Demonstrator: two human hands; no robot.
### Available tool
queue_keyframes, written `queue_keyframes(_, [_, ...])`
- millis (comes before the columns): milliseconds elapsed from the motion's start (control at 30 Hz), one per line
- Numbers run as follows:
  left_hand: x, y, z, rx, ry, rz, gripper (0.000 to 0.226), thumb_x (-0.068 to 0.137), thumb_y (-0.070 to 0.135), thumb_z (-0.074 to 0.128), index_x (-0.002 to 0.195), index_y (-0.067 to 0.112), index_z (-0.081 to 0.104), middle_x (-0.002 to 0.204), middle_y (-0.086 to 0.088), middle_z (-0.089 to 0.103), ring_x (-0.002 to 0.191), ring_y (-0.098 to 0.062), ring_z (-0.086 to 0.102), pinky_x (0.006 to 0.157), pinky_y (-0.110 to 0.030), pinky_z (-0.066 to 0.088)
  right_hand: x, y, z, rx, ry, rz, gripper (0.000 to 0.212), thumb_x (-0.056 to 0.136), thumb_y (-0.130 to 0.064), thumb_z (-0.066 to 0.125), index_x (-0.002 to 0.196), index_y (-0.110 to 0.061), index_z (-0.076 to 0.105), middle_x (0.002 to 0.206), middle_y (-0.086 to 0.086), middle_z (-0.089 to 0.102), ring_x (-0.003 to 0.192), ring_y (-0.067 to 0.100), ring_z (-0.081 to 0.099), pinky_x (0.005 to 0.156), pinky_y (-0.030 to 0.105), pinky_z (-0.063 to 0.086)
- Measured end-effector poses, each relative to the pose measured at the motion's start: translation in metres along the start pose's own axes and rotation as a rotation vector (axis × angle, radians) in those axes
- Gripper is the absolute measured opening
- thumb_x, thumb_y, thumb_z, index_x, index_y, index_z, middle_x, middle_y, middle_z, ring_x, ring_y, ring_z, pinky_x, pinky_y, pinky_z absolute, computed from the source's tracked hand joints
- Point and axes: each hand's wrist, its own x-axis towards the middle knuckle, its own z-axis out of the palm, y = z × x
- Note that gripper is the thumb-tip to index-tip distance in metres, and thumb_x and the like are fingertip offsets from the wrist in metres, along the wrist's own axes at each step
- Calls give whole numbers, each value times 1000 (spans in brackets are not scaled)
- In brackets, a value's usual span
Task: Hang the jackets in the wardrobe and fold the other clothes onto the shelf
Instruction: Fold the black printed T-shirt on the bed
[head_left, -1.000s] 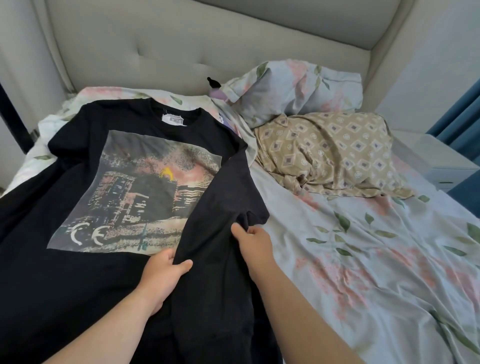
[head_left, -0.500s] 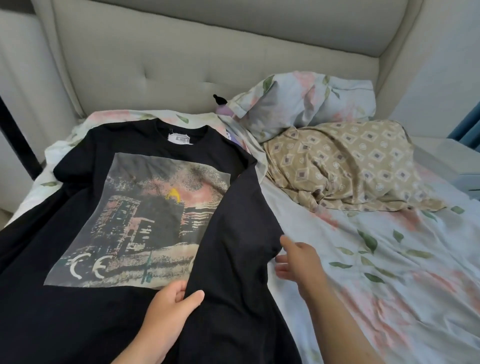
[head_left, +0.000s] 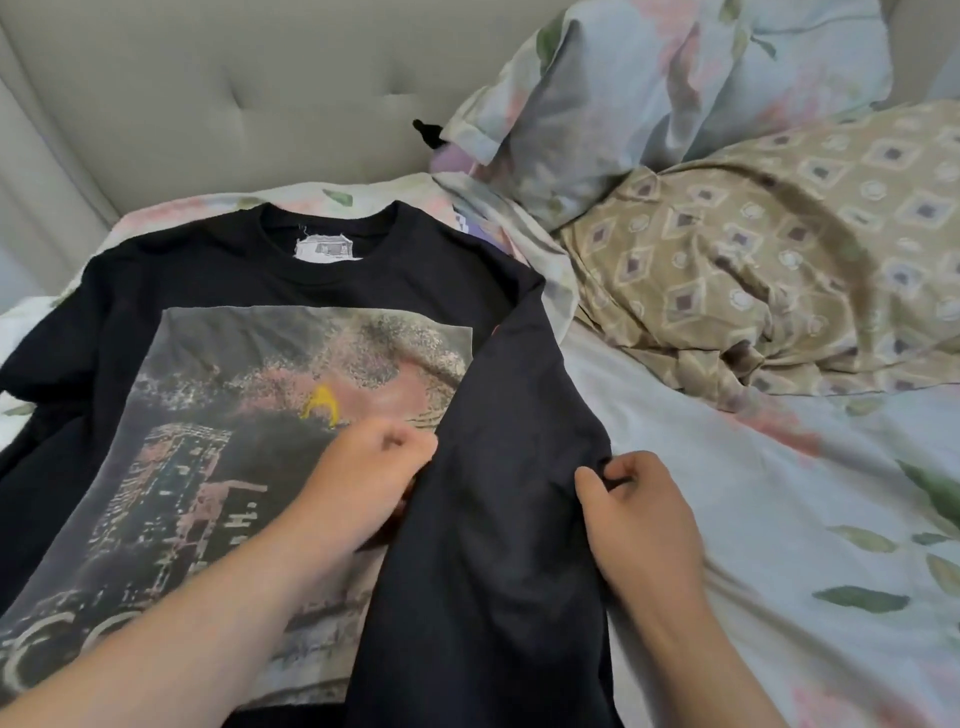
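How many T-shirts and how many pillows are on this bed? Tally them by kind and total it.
Black graphic T-shirt: 1
Pillows: 2, the floral pillow and the beige diamond-patterned pillow
Total: 3

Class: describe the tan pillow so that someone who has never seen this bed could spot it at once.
From the padded grey headboard, look right of the black printed T-shirt. There a rumpled tan fabric pillow lies in front of a pale blue floral pillow. It alone has a repeating diamond pattern; its neighbour and the pale bed sheet show leaves and pink blooms.
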Motion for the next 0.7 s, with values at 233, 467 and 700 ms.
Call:
queue_keyframes(233, [108, 65, 47, 248, -49, 211, 35, 83, 39, 66, 64, 17, 47, 58, 3, 43, 57, -14, 46, 56, -27, 35, -10, -7, -7, -95, -29, -31, 43, 90, -44, 59, 125, -28, 39, 93, -15, 54, 82, 15, 60, 60, 29, 38])
queue_keyframes(467, [133, 100, 61, 119, -303, -47, 26, 89, 33, 71, 100, 9, 70, 95, -5, 75, 88, -20, 71, 77, -33, 58, 0, -6, -24, -191, -171, -50, 26, 93, -44, 52, 107, -31, 35, 79, -18, 45, 75, 13, 47, 62, 30, 35])
queue_keyframes(700, [141, 117, 24, -522, -32, 47, 21, 100, 12, 51, 84, 19, 63, 71, 0, 74, 66, -16, 70, 58, -28, 57, -12, -17, -16, 513, -70, -149, 40, 93, -12, 52, 100, -51, 51, 65, -19, 58, 44, 4, 49, 41, 15, 39])
